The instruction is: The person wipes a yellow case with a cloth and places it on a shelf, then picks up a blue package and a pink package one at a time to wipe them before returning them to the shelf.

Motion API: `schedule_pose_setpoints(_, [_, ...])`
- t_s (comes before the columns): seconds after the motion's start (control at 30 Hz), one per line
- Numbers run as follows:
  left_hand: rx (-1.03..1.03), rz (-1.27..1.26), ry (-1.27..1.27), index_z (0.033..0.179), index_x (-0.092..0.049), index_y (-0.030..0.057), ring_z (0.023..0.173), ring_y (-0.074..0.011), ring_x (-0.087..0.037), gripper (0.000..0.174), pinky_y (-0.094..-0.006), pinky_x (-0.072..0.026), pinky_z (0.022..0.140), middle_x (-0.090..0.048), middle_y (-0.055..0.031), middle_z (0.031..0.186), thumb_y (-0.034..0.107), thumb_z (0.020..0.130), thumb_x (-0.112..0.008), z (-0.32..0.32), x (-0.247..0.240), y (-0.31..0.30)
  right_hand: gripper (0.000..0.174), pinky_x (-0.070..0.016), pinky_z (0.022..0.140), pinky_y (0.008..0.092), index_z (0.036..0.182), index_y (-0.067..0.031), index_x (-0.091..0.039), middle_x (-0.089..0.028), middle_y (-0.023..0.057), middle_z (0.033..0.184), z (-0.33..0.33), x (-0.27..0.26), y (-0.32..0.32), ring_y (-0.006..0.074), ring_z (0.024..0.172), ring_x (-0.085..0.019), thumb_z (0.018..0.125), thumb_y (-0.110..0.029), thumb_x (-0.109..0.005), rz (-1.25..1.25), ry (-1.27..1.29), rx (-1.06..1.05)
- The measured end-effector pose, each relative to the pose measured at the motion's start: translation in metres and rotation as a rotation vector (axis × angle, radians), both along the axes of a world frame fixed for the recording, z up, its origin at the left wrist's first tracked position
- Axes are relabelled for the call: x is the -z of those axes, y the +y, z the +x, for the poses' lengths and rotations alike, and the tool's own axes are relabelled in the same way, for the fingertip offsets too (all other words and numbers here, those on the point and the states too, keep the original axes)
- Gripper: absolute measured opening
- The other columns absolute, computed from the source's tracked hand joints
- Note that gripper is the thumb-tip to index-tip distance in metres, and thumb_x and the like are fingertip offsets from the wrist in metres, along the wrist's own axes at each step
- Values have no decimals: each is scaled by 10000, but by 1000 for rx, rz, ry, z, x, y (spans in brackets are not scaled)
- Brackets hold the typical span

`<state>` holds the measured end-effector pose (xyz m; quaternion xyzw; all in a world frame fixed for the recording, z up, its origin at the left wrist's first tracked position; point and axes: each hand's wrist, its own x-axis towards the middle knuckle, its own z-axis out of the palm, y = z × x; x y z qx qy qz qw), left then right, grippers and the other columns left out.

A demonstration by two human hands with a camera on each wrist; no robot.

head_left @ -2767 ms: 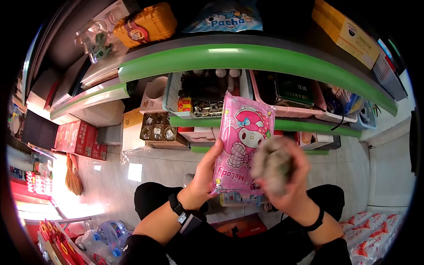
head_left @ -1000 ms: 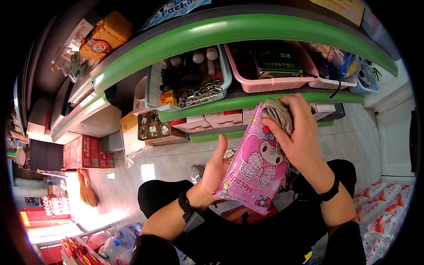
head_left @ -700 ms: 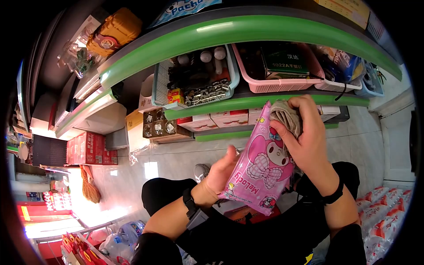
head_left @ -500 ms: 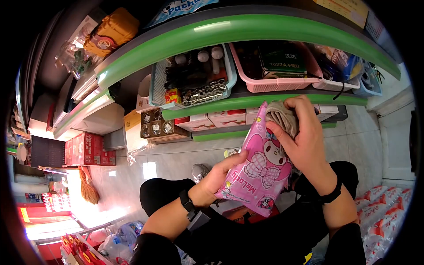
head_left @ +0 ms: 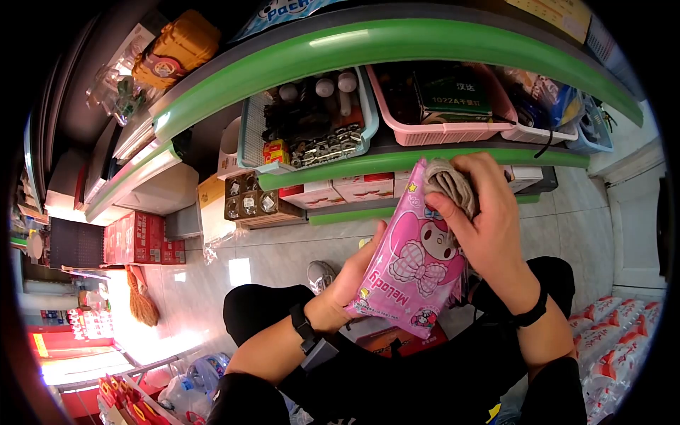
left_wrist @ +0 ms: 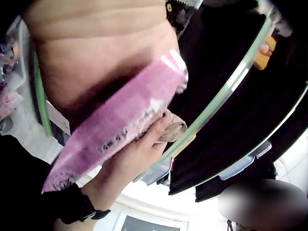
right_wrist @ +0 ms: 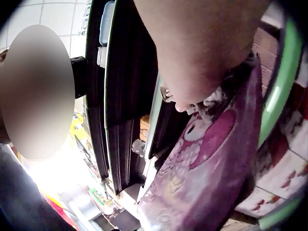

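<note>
A pink, glossy packet [head_left: 418, 262] printed with a cartoon character and the word Melody is held tilted above the lap. My left hand [head_left: 340, 287] holds its lower left side, the thumb along the edge and the other fingers hidden behind it. At the upper right end, my right hand [head_left: 485, 219] grips a bunched grey-beige cloth [head_left: 450, 185] against the packet. The cloth [left_wrist: 173, 131] shows beyond the right fingers in the left wrist view. In the right wrist view the packet [right_wrist: 207, 163] spreads out below the hand.
A green-edged shelf [head_left: 382, 32] curves ahead, with a blue basket [head_left: 248, 142] of tools and a pink basket [head_left: 439, 133] underneath. Red boxes [head_left: 138, 237] and a broom [head_left: 142, 297] stand left. Wrapped bottles [head_left: 609, 340] lie right. A shoe [head_left: 320, 275] shows beyond the knees.
The cloth has gone from the packet's lower right side to its top end, and the packet has tilted rightward. The left hand, thumb raised off it a second ago, has come back against its edge.
</note>
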<state>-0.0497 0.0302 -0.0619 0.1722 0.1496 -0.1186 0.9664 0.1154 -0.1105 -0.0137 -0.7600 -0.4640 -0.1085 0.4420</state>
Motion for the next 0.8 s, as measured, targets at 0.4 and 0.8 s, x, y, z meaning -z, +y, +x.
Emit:
schedule_pose_setpoints(0.4, [-94, -9, 41, 1525, -470, 93, 1239, -240, -611, 600, -404, -501, 1084, -618, -107, 1404, 519, 1120, -350, 4, -7, 1, 602, -522, 739, 383, 1181, -96, -650, -575, 75, 1109, -86, 11, -5, 265, 852, -646, 621, -217, -836, -150, -129, -463])
schedule_pose_setpoints(0.8, [33, 148, 85, 1624, -275, 79, 1351, -308, -571, 604, -460, -487, 1137, -484, -171, 1545, 446, 1145, -295, 5, -7, -20, 412, -485, 793, 431, 1095, -1, -679, -608, 100, 1035, 5, -6, -2, 301, 923, -621, 821, -282, -802, -142, -215, -20])
